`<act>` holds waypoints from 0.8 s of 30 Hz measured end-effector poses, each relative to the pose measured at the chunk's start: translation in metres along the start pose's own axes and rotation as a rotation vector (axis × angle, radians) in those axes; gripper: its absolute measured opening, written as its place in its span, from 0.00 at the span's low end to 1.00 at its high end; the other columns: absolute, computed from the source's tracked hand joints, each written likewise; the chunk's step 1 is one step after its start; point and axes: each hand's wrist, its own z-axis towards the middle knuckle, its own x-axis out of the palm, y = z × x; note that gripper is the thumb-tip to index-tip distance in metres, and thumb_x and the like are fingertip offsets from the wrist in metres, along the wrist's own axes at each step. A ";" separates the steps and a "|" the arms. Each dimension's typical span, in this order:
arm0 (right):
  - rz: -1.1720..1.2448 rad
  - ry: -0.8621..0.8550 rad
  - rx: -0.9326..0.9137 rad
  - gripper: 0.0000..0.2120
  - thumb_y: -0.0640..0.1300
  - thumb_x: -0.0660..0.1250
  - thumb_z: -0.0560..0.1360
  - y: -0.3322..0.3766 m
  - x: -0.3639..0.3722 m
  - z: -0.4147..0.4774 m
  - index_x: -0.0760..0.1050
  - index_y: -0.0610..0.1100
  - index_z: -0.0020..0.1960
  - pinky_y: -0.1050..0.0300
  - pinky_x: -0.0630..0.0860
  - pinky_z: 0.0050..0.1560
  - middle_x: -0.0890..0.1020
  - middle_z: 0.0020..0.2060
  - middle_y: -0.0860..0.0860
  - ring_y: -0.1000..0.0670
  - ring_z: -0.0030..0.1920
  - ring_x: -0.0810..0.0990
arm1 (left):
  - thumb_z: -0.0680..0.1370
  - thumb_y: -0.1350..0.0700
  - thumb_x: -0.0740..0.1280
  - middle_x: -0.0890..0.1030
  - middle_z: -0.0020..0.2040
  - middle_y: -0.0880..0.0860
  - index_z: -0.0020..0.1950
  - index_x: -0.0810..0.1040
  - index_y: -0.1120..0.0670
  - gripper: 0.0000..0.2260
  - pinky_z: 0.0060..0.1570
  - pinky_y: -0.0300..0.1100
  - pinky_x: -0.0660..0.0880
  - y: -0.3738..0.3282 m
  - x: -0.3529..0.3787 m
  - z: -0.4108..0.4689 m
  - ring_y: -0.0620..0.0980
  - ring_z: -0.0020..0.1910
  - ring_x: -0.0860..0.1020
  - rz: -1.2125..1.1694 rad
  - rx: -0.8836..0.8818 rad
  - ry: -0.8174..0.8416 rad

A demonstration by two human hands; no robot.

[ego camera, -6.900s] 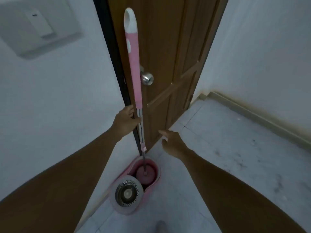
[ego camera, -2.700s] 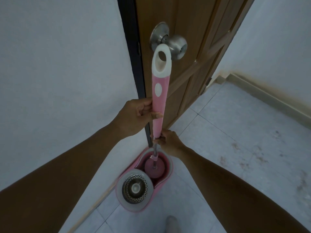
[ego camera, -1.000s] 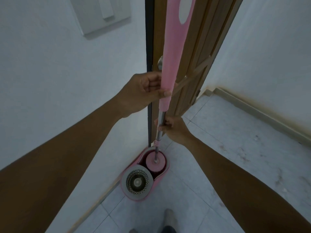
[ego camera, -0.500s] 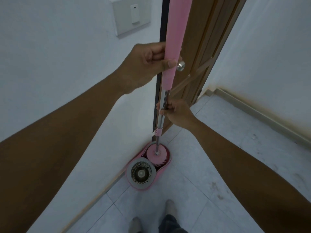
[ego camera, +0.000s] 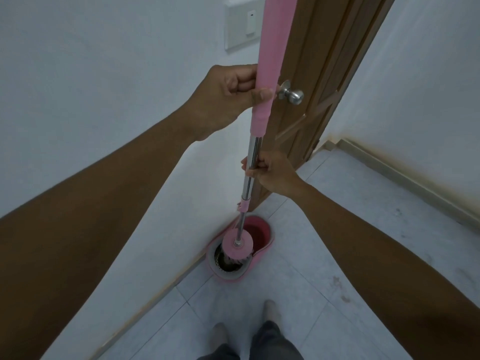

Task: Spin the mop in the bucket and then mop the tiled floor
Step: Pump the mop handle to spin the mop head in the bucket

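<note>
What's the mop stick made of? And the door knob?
The pink grip looks like matte plastic or foam: even colour, no shine. The thin shaft below it looks like polished metal: silvery, with bright streaks. The door knob looks like brushed metal too: grey, with a soft highlight.

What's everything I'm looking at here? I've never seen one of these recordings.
Mop: one, pink with metal shaft, upright, head over the spinner basket.
Bucket: one, pink, on the floor by the wall.
Spinner basket: one, grey, bucket's near end.
Door: one, brown, behind the mop.
Door knob: one, silver, on the door.
Wall switch: one, white, upper wall.
Floor: pale tiles.
Feet: two, bottom edge.
Left hand: grips the pink handle.
Right hand: grips the shaft lower down.
</note>
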 end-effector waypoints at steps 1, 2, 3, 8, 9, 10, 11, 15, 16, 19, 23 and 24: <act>-0.004 0.005 0.005 0.12 0.36 0.72 0.74 0.000 0.006 -0.001 0.81 0.39 0.58 0.62 0.79 0.58 0.85 0.53 0.48 0.53 0.52 0.84 | 0.79 0.60 0.68 0.81 0.60 0.55 0.69 0.74 0.61 0.19 0.62 0.46 0.77 0.002 -0.002 -0.005 0.51 0.58 0.82 -0.003 -0.010 0.000; -0.012 0.013 0.008 0.12 0.36 0.72 0.74 -0.002 0.013 -0.003 0.81 0.39 0.58 0.59 0.79 0.59 0.85 0.53 0.48 0.52 0.53 0.84 | 0.79 0.60 0.68 0.81 0.60 0.56 0.69 0.74 0.61 0.19 0.63 0.48 0.77 0.005 -0.004 -0.010 0.51 0.58 0.82 -0.008 -0.022 0.000; -0.017 0.024 0.011 0.13 0.36 0.72 0.74 -0.004 0.019 -0.004 0.81 0.39 0.58 0.57 0.79 0.60 0.85 0.53 0.48 0.52 0.53 0.84 | 0.78 0.61 0.68 0.82 0.60 0.56 0.69 0.74 0.60 0.19 0.63 0.49 0.77 0.008 -0.005 -0.014 0.51 0.58 0.82 -0.015 -0.037 -0.001; -0.038 0.072 0.036 0.12 0.36 0.72 0.74 -0.020 0.044 -0.010 0.80 0.38 0.58 0.51 0.79 0.60 0.84 0.54 0.46 0.49 0.53 0.84 | 0.78 0.62 0.69 0.81 0.61 0.57 0.69 0.75 0.62 0.19 0.64 0.53 0.76 0.028 -0.003 -0.032 0.53 0.59 0.82 -0.030 -0.121 0.008; -0.041 0.080 0.034 0.12 0.36 0.71 0.75 -0.022 0.047 -0.011 0.80 0.38 0.57 0.52 0.79 0.61 0.84 0.54 0.46 0.48 0.53 0.83 | 0.77 0.62 0.69 0.81 0.61 0.58 0.68 0.75 0.61 0.19 0.64 0.53 0.76 0.032 -0.002 -0.034 0.53 0.59 0.82 -0.034 -0.132 0.006; -0.046 0.082 0.030 0.11 0.36 0.71 0.75 -0.025 0.050 -0.011 0.80 0.38 0.57 0.52 0.79 0.61 0.84 0.53 0.46 0.48 0.53 0.83 | 0.77 0.62 0.69 0.82 0.61 0.58 0.68 0.75 0.61 0.19 0.64 0.54 0.76 0.035 -0.001 -0.036 0.54 0.59 0.82 -0.038 -0.141 0.003; -0.049 0.084 0.024 0.11 0.37 0.71 0.75 -0.027 0.052 -0.011 0.80 0.38 0.57 0.52 0.79 0.60 0.84 0.53 0.46 0.48 0.53 0.83 | 0.77 0.61 0.69 0.82 0.61 0.58 0.68 0.76 0.60 0.19 0.64 0.55 0.76 0.037 0.000 -0.037 0.54 0.59 0.82 -0.046 -0.151 -0.003; -0.051 0.102 0.047 0.10 0.38 0.70 0.76 -0.035 0.055 -0.007 0.79 0.39 0.57 0.54 0.78 0.61 0.84 0.53 0.46 0.47 0.53 0.83 | 0.76 0.60 0.70 0.82 0.60 0.57 0.67 0.76 0.59 0.20 0.63 0.54 0.76 0.045 0.004 -0.036 0.53 0.59 0.82 -0.060 -0.190 -0.010; -0.047 0.108 0.061 0.10 0.38 0.70 0.76 -0.038 0.056 -0.006 0.79 0.39 0.57 0.54 0.78 0.61 0.83 0.54 0.46 0.48 0.53 0.83 | 0.76 0.60 0.70 0.82 0.60 0.56 0.67 0.77 0.59 0.19 0.63 0.52 0.76 0.048 0.007 -0.036 0.52 0.58 0.82 -0.055 -0.203 -0.007; -0.021 0.170 0.124 0.11 0.37 0.70 0.75 -0.053 0.061 -0.006 0.79 0.40 0.58 0.53 0.78 0.62 0.83 0.54 0.47 0.49 0.54 0.82 | 0.76 0.62 0.71 0.83 0.59 0.52 0.66 0.78 0.58 0.18 0.61 0.45 0.78 0.062 0.016 -0.041 0.47 0.56 0.83 -0.032 -0.248 -0.003; -0.053 0.231 0.197 0.14 0.42 0.71 0.75 -0.072 0.077 -0.006 0.79 0.44 0.60 0.51 0.78 0.61 0.84 0.53 0.49 0.51 0.53 0.82 | 0.75 0.63 0.72 0.84 0.54 0.49 0.63 0.80 0.57 0.17 0.56 0.38 0.79 0.089 0.028 -0.051 0.43 0.51 0.84 -0.062 -0.347 0.013; -0.046 0.214 0.199 0.15 0.45 0.71 0.75 -0.076 0.081 -0.005 0.79 0.44 0.61 0.51 0.78 0.60 0.84 0.53 0.50 0.52 0.53 0.83 | 0.75 0.63 0.72 0.84 0.54 0.49 0.63 0.80 0.56 0.16 0.56 0.38 0.79 0.095 0.030 -0.053 0.43 0.51 0.84 -0.080 -0.364 0.011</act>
